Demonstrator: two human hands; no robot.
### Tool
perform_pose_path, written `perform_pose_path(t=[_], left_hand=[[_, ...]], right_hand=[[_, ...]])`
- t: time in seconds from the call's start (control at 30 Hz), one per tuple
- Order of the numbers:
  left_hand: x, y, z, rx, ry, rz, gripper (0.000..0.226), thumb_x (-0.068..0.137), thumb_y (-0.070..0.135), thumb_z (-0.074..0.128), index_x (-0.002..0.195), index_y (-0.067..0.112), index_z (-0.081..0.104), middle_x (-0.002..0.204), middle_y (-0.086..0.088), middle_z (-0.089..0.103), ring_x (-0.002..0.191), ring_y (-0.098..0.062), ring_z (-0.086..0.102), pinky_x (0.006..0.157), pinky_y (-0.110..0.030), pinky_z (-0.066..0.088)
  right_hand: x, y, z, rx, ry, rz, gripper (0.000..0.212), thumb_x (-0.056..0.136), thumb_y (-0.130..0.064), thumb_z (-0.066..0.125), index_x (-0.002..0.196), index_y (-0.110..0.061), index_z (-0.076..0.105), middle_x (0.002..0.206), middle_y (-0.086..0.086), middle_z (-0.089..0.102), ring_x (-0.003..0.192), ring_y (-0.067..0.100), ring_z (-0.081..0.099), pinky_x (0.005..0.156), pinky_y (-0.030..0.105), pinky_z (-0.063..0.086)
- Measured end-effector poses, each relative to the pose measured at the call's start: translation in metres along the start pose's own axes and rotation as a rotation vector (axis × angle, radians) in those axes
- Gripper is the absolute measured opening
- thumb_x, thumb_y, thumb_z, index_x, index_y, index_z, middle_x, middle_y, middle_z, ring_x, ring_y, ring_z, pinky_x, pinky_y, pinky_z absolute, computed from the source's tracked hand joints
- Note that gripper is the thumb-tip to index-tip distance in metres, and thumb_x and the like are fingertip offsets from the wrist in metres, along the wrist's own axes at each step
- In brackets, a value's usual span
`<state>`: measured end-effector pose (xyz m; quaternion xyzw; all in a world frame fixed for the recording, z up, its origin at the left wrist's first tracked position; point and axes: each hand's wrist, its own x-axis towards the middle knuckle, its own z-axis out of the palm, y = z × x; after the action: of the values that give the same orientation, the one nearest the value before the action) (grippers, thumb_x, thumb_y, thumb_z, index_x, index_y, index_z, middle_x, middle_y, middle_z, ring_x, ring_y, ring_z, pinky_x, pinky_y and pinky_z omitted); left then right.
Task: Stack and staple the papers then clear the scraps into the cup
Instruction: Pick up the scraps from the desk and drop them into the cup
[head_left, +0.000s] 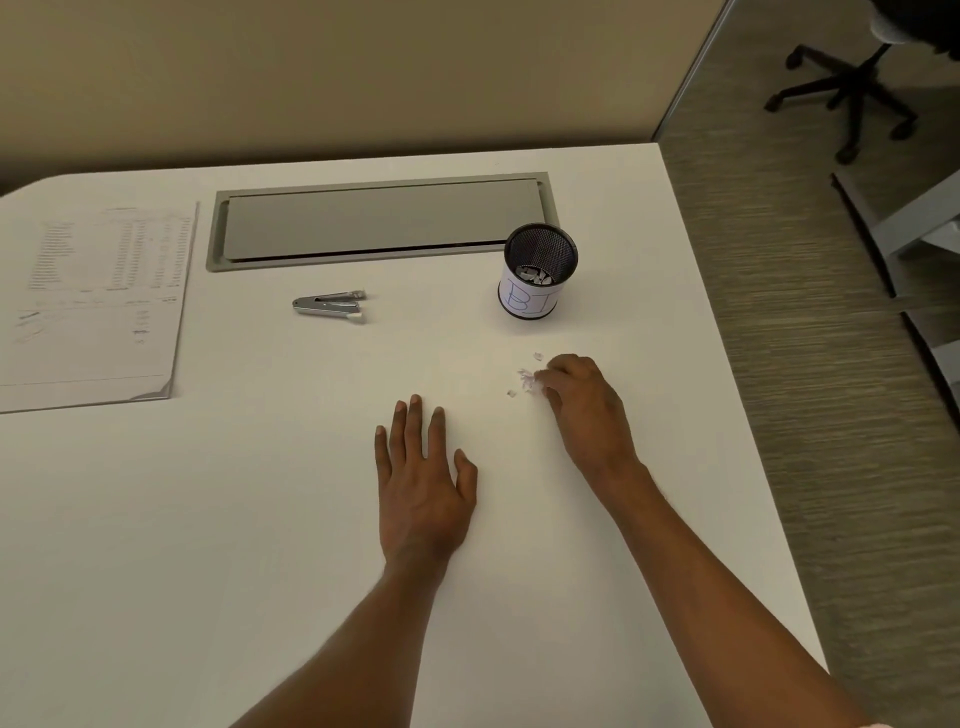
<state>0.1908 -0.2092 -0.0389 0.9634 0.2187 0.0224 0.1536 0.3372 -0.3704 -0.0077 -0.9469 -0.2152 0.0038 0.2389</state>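
Right hand (587, 410): fingers curled, pinching a clump of scraps (527, 382) on the table (208, 519), near the cup (540, 270); a few stray bits just beside. Left hand (423, 488): flat, fingers straight, holding nothing. Papers (98, 301) stacked far left; metal stapler (330, 306) between.

Risks: light ragged flecks slipping from the pinch, scattering over the smooth white top; knocking over the narrow black mesh cup, paper-wrapped, part-filled.

On the cup (540, 244), a white label (529, 302) reads "BI" — blue handwriting.
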Motion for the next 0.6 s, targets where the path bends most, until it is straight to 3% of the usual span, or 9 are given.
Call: perform_pose_path(t=[0.07,0.17,0.4,0.6], left_hand=[[0.001,0.000,0.000,-0.002,-0.004,-0.002,0.062,0.105,0.038,0.038,0.161,0.012,0.037,0.176,-0.012,0.022,0.166,-0.028,0.013,0.134,-0.052,0.014],[0.000,0.000,0.001,-0.008,-0.004,-0.003,0.062,0.105,0.038,0.038,0.161,0.012,0.037,0.176,-0.012,0.023,0.166,-0.028,0.013,0.134,-0.053,0.015],[-0.002,0.000,0.001,-0.023,-0.005,-0.005,0.061,0.105,0.038,0.038,0.161,0.013,0.038,0.176,-0.011,0.023,0.166,-0.027,0.013,0.134,-0.052,0.014],[-0.005,-0.001,0.002,-0.038,-0.005,-0.016,0.061,0.103,0.039,0.038,0.159,0.014,0.040,0.175,-0.008,0.026,0.166,-0.025,0.014,0.134,-0.051,0.015]], right_hand=[[0.000,0.006,0.002,-0.021,0.019,0.019,0.011,0.087,0.005,0.068,0.089,-0.005,0.073,0.095,0.007,0.067,0.092,0.027,0.064,0.067,0.043,0.059],[0.001,0.013,0.000,0.030,0.041,0.045,0.015,0.085,0.009,0.067,0.087,-0.003,0.074,0.089,0.010,0.069,0.084,0.030,0.066,0.070,0.044,0.058],[0.015,0.005,-0.037,0.583,0.108,0.425,0.012,0.086,-0.002,0.078,0.094,-0.010,0.082,0.091,0.003,0.080,0.084,0.015,0.076,0.084,0.026,0.060],[0.058,-0.023,-0.082,0.755,0.234,0.359,0.013,0.086,-0.003,0.078,0.097,-0.009,0.082,0.088,0.007,0.080,0.074,0.009,0.071,0.076,0.017,0.057]])
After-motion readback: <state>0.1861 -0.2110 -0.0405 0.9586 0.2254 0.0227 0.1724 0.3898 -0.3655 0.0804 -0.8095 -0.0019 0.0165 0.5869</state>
